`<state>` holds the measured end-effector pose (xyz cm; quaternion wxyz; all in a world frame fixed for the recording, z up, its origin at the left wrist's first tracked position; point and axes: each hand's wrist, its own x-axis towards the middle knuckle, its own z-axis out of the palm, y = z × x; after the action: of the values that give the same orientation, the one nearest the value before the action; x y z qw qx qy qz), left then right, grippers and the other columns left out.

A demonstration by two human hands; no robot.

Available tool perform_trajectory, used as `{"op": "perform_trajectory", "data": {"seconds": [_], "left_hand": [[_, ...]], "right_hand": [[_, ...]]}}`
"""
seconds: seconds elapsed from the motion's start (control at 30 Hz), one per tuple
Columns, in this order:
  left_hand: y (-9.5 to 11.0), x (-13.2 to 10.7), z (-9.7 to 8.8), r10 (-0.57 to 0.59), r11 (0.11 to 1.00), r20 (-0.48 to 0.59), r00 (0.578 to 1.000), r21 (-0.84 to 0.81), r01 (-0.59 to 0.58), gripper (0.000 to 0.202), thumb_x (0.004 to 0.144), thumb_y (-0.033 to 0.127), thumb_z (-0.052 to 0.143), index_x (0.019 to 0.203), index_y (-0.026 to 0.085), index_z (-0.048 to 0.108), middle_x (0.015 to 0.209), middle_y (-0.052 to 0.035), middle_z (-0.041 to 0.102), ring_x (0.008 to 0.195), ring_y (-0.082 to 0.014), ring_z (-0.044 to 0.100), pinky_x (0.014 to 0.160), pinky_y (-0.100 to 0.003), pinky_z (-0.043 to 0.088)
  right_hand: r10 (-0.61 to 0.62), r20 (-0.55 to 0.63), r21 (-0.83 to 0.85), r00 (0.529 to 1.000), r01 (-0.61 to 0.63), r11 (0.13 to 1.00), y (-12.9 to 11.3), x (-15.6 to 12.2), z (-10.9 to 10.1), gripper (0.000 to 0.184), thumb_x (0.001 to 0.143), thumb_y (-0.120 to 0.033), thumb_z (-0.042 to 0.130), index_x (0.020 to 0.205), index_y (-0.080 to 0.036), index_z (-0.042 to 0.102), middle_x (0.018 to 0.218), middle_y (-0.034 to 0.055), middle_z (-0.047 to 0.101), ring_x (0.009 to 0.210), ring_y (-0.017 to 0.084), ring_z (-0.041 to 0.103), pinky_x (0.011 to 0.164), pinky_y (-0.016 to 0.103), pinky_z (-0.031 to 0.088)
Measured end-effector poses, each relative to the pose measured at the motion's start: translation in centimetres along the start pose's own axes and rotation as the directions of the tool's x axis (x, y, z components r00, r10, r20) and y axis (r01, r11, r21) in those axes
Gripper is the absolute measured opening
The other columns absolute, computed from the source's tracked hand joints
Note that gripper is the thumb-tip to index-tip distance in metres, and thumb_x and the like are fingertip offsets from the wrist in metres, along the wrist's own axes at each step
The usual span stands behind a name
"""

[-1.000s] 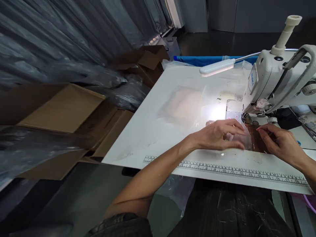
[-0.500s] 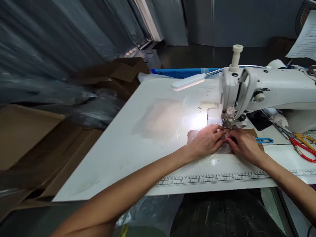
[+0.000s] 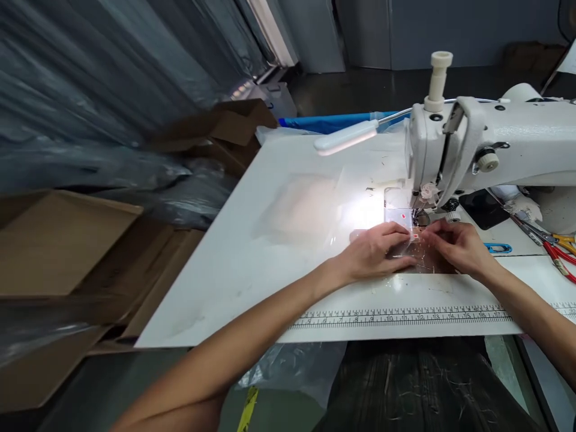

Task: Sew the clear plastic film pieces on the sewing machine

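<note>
Below the needle area of a white sewing machine (image 3: 432, 150), both my hands work over a thin see-through sheet (image 3: 420, 255) that looks brownish. My left hand (image 3: 373, 252) lies on it from the left, fingers stretched out and thumb apart. From the right, my right hand (image 3: 463, 247) pinches with thumb and forefinger close to the presser foot (image 3: 420, 217); what is in the pinch is too small to make out. Between the fingertips of both hands sits a small white piece with a red mark (image 3: 415, 236). A similar red mark (image 3: 403, 216) shows just behind my left fingers.
Blue thread snips (image 3: 498, 248) lie right of my right hand, with red-handled scissors (image 3: 560, 261) farther right. A dark flat object (image 3: 483, 209) rests under the machine arm. A ruler strip (image 3: 405, 318) runs along the table's front edge. Cardboard boxes (image 3: 67, 240) stand left.
My right hand has drawn slightly back from my left, uncovering the small red-marked piece. My left fingers have straightened. The whole view has shifted a little.
</note>
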<state>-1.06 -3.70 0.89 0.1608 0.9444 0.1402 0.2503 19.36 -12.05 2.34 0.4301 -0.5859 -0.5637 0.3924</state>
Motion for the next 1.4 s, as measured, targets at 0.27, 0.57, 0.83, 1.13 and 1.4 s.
{"op": "perform_trajectory", "data": {"seconds": [0.27, 0.57, 0.83, 1.13, 1.4], "left_hand": [[0.7, 0.0, 2.6, -0.07, 0.958, -0.116, 0.991, 0.27, 0.099, 0.027, 0.101, 0.029, 0.048, 0.085, 0.014, 0.064, 0.087, -0.0056, 0.07, 0.072, -0.014, 0.064, 0.061, -0.027, 0.05], [0.3, -0.4, 2.9, -0.005, 0.935, -0.075, 0.997, 0.354, 0.031, 0.026, 0.099, 0.017, 0.045, 0.082, 0.015, 0.064, 0.083, -0.0056, 0.068, 0.064, -0.0123, 0.057, 0.054, -0.028, 0.043], [1.7, -0.7, 2.4, 0.017, 0.975, -0.081, 0.997, 0.224, 0.002, 0.034, 0.097, 0.043, 0.053, 0.082, 0.017, 0.068, 0.083, -0.0035, 0.071, 0.072, -0.0151, 0.063, 0.069, -0.033, 0.048], [-1.2, 1.0, -1.3, -0.21, 0.901, -0.213, 0.954, 0.337, 0.274, 0.027, 0.099, 0.034, 0.045, 0.103, 0.017, 0.065, 0.113, -0.0098, 0.069, 0.093, -0.0202, 0.065, 0.079, -0.035, 0.047], [-7.8, 8.1, 0.1, -0.126, 0.935, 0.306, 0.944, 0.354, 0.01, 0.013, 0.089, 0.015, 0.051, 0.082, 0.017, 0.062, 0.092, -0.0072, 0.067, 0.089, -0.022, 0.062, 0.085, -0.035, 0.046]], "right_hand": [[0.109, -0.134, 0.367, 0.985, -0.052, 0.929, 0.1, 0.1, 2.0, 0.049, 0.072, -0.069, 0.072, 0.077, -0.023, 0.055, 0.069, 0.0007, 0.064, 0.061, 0.015, 0.062, 0.059, 0.03, 0.054], [0.076, 0.528, -0.112, 0.846, -0.019, 0.994, -4.3, -5.7, -1.3, 0.041, 0.095, -0.054, 0.051, 0.071, -0.024, 0.064, 0.059, -0.0003, 0.065, 0.047, 0.013, 0.059, 0.042, 0.023, 0.048], [-0.303, 0.239, -0.496, 0.922, 0.385, 0.778, -1.3, -1.3, -2.3, 0.027, 0.096, -0.032, 0.046, 0.097, -0.022, 0.071, 0.103, 0.0098, 0.073, 0.091, 0.023, 0.07, 0.081, 0.039, 0.058], [-0.514, 0.359, -0.459, 0.779, 0.627, 0.63, 2.4, 0.3, 0.8, 0.032, 0.088, -0.013, 0.048, 0.105, -0.023, 0.072, 0.101, 0.0074, 0.072, 0.101, 0.026, 0.063, 0.09, 0.049, 0.055], [-0.476, 0.262, -0.523, 0.839, 0.538, 0.661, 2.9, 0.2, 0.8, 0.033, 0.09, -0.015, 0.046, 0.107, -0.024, 0.072, 0.108, 0.0084, 0.071, 0.103, 0.028, 0.062, 0.089, 0.052, 0.053]]}}
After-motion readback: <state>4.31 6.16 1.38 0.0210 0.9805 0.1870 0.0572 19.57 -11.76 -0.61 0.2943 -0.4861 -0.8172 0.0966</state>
